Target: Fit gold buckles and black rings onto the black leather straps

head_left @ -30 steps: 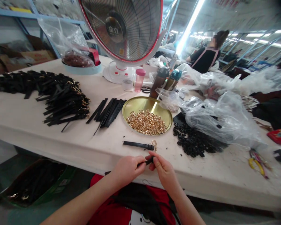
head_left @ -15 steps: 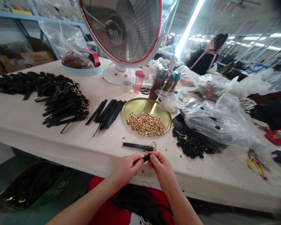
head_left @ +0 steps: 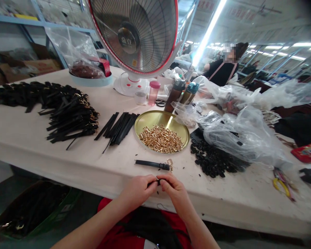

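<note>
Both hands work at the near edge of the table [head_left: 41, 152], right over the lip. There is a bare strip of tabletop in front of them. The only thing on it is a buckled strap [head_left: 152, 164] lying flat just beyond the fingers, buckle end to the right.

Further back sits the tray [head_left: 158, 117] of gold buckles [head_left: 161, 139], with a strap bundle [head_left: 119, 125] to its left and a pile of black loops [head_left: 212, 162] to its right. Bags [head_left: 245, 135] crowd the right side.

Left hand [head_left: 138, 189] and right hand [head_left: 175, 188] meet fingertip to fingertip, forearms coming in from below. Both are closed in a pinch on the strap [head_left: 158, 181]. Left knuckles face up; the right thumb and forefinger are on top.

The strap is black and narrow, and only a short bit shows between the fingertips. The rest is hidden, and I can't tell its length or whether it has a buckle.
</note>
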Demonstrator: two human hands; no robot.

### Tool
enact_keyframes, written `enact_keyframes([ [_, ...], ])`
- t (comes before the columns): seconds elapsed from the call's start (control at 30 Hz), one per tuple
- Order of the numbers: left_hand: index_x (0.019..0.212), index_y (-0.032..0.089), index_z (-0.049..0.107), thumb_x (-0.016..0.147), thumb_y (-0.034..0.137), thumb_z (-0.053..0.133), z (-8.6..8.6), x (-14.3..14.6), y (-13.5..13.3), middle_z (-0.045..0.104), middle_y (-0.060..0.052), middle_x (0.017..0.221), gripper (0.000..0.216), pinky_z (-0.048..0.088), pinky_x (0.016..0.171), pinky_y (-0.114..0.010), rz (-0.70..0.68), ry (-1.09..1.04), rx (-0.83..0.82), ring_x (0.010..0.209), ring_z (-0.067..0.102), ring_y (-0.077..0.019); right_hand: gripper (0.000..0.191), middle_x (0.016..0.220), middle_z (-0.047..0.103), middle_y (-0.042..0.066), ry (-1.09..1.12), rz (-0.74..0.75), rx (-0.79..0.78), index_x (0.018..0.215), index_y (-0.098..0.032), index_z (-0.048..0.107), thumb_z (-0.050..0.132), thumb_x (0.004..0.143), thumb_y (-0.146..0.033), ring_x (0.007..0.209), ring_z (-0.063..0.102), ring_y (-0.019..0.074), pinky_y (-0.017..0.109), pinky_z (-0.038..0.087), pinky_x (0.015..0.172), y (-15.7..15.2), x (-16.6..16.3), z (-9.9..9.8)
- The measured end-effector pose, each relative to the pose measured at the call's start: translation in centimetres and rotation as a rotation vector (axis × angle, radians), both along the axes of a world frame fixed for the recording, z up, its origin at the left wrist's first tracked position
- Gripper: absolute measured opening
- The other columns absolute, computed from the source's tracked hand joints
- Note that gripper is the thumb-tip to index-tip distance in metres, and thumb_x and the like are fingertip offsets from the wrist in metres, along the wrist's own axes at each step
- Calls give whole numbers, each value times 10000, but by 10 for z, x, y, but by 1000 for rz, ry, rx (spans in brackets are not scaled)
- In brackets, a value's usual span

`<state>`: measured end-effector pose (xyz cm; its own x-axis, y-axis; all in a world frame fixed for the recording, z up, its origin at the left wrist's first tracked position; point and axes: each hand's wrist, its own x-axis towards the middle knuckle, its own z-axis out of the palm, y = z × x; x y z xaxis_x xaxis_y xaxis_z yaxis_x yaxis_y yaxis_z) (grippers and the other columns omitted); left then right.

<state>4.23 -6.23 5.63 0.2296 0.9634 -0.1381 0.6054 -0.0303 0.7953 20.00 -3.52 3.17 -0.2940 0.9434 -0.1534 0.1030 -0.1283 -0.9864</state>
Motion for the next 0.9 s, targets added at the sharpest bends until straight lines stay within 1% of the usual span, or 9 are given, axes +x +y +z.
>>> enact_keyframes([
  [0.1, 781, 188, 582, 820, 347, 370, 0, 5, 0, 575, 6, 617, 268, 321, 542, -208, 36, -45, -37, 588, 507, -134, 226, 656, 553, -15, 157, -125, -199, 809, -193, 640, 636, 674, -375, 551, 452, 102, 243, 387, 573, -2, -1, -6],
  [0.2, 784, 186, 551, 820, 375, 383, -2, 8, -1, 542, 24, 577, 255, 313, 525, -206, 62, -100, -53, 546, 484, -121, 201, 644, 538, -29, 303, -184, -276, 750, -187, 610, 666, 656, -356, 555, 441, 89, 225, 380, 573, -6, -3, -10],
  [0.33, 929, 184, 472, 815, 344, 402, -4, 10, -4, 574, 28, 620, 208, 335, 534, -209, 127, -173, -82, 546, 497, -119, 186, 603, 511, -36, 359, -160, -322, 694, -176, 587, 669, 661, -340, 548, 428, 86, 218, 376, 567, -12, -8, -10],
  [0.47, 1022, 181, 403, 803, 234, 399, -1, 9, -7, 599, 12, 720, 225, 372, 602, -217, 60, -229, -74, 638, 528, -123, 206, 631, 528, -30, 401, -195, -363, 716, -177, 591, 659, 669, -366, 540, 423, 84, 217, 370, 550, -14, -8, -9],
  [0.57, 1048, 179, 383, 805, 168, 354, 0, 10, -7, 606, -2, 766, 244, 390, 677, -230, 45, -278, -57, 711, 540, -125, 213, 644, 545, -22, 372, -176, -334, 746, -173, 604, 638, 693, -376, 556, 434, 88, 220, 368, 560, -14, -7, -8],
  [0.67, 1044, 174, 375, 819, 193, 358, -2, 10, -6, 602, -6, 762, 227, 403, 671, -232, 62, -330, -72, 692, 540, -120, 221, 604, 535, -22, 303, -152, -284, 743, -165, 614, 625, 710, -383, 574, 444, 98, 228, 367, 578, -16, -5, -6],
  [0.77, 1037, 174, 362, 820, 229, 377, -4, 8, -4, 588, 2, 744, 225, 407, 593, -225, 63, -375, -130, 593, 520, -105, 353, 599, 539, 2, 356, -139, -248, 734, -153, 623, 512, 765, -487, 588, 461, 117, 250, 378, 589, -17, 0, -3],
  [0.83, 1030, 174, 358, 814, 252, 397, -5, 6, -4, 586, 4, 734, 232, 408, 568, -224, 65, -414, -175, 567, 518, -103, 422, 634, 560, 24, 445, -132, -275, 758, -149, 628, 442, 789, -526, 601, 478, 128, 263, 387, 591, -17, 2, -2],
  [0.9, 1027, 177, 362, 805, 275, 424, -6, 5, -5, 594, 2, 734, 251, 413, 573, -226, 68, -431, -200, 585, 534, -110, 336, 646, 567, 17, 508, -138, -346, 753, -160, 619, 524, 760, -482, 584, 480, 116, 249, 385, 570, -17, 1, -2],
])
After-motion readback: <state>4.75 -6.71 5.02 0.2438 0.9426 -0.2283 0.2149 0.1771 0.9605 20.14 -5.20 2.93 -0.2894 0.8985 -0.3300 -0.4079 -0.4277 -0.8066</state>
